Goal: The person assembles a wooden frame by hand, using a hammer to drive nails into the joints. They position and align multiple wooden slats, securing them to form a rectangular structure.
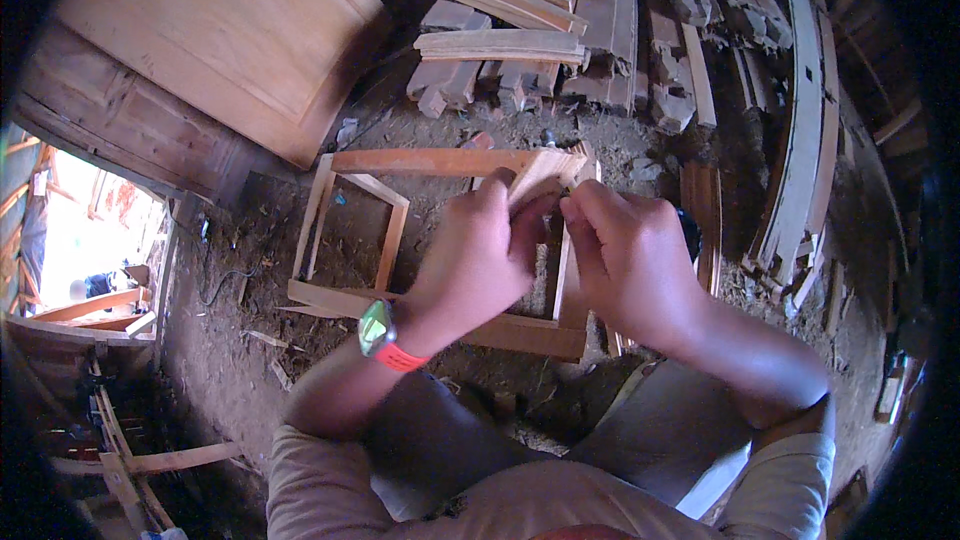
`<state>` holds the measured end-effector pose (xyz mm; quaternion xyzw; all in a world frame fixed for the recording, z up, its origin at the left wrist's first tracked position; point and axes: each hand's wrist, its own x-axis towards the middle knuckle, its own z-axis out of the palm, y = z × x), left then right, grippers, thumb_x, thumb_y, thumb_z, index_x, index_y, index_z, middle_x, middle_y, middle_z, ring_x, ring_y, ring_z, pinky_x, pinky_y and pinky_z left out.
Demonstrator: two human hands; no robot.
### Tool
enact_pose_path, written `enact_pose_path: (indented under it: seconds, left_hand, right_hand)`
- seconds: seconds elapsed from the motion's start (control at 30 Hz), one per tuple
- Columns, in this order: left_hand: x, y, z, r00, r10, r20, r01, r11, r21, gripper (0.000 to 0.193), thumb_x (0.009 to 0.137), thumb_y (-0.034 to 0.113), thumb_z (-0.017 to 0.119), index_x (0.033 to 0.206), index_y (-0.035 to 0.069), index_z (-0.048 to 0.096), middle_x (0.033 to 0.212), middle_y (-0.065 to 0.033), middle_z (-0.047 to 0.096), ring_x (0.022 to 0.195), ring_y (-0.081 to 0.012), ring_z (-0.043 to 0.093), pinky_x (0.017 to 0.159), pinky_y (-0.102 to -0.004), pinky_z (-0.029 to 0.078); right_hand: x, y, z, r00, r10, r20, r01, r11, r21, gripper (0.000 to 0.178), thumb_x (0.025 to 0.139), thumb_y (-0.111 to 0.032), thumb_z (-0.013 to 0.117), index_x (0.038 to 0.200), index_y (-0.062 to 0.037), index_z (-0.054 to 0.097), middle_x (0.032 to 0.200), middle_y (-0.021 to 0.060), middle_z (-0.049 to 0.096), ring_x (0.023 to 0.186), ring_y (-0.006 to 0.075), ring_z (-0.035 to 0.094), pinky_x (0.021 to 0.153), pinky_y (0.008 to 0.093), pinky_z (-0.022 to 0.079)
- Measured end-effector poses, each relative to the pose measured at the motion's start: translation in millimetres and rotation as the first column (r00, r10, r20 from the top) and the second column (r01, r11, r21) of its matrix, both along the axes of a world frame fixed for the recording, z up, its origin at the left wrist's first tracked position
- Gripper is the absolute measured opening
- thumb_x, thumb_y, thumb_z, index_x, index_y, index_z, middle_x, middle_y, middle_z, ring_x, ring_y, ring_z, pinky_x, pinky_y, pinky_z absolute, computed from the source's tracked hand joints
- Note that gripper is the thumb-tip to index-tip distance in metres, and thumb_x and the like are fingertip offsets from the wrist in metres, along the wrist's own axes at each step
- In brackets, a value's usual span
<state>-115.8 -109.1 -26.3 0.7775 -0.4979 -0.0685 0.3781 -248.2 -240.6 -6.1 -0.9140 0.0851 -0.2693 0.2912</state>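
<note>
A wooden frame of joined rails and legs [430, 162] lies on the dirt floor in front of me. Over its far right corner, my left hand [470, 245] is closed around a short pale piece of wood [543, 172]. Close beside it, my right hand [630, 255] is pinched at the edge of that piece. Whatever sits between the right fingertips is too small to make out. A watch [376, 328] and a red band [400, 358] are on my left wrist.
Stacked planks and beams [600, 10] lie at the far side. Wooden panels [230, 30] lean at the far left, near a bright doorway [100, 220]. Long boards [795, 140] stand along the right. Wood scraps and shavings litter the dirt floor [230, 340].
</note>
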Motion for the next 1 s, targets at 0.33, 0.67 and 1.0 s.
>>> enact_pose_path:
  seconds: [0.33, 0.67, 1.0]
  left_hand:
    - [2.4, -1.3, -11.2, 0.994, -0.049, -0.096, 0.04, 0.994, -0.102, 0.014, 0.093, 0.005, 0.064, 0.095, -0.006, 0.055, 0.072, -0.0229, 0.068, 0.068, -0.041, 0.07, 0.056, -0.047, 0.053]
    - [1.9, -1.5, -7.6, 0.996, -0.012, -0.089, 0.013, 1.0, 0.02, 0.019, 0.095, 0.001, 0.057, 0.113, -0.005, 0.058, 0.077, -0.0182, 0.07, 0.068, -0.0293, 0.071, 0.059, -0.0406, 0.055]
    - [-0.6, -5.7, -9.1, 0.992, -0.058, -0.112, 0.051, 0.997, -0.065, 0.011, 0.095, 0.003, 0.061, 0.099, -0.005, 0.055, 0.075, -0.0206, 0.069, 0.071, -0.0382, 0.072, 0.058, -0.0447, 0.054]
  right_hand:
    - [-2.7, -2.6, -21.5, 0.996, 0.058, -0.071, -0.064, 0.995, -0.075, 0.011, 0.083, -0.004, 0.065, 0.087, -0.0008, 0.054, 0.065, 0.0198, 0.061, 0.06, 0.0406, 0.065, 0.057, 0.0483, 0.054]
    - [5.9, -28.6, 6.1, 0.999, 0.047, -0.017, -0.046, 0.999, 0.023, 0.006, 0.083, -0.001, 0.063, 0.083, 0.0027, 0.058, 0.072, 0.0261, 0.063, 0.069, 0.0438, 0.066, 0.062, 0.0504, 0.052]
    - [-2.2, -8.1, -12.3, 0.997, 0.07, -0.025, -0.07, 0.997, 0.026, 0.006, 0.083, -0.001, 0.065, 0.083, 0.001, 0.059, 0.068, 0.0207, 0.061, 0.061, 0.0399, 0.064, 0.056, 0.0461, 0.051]
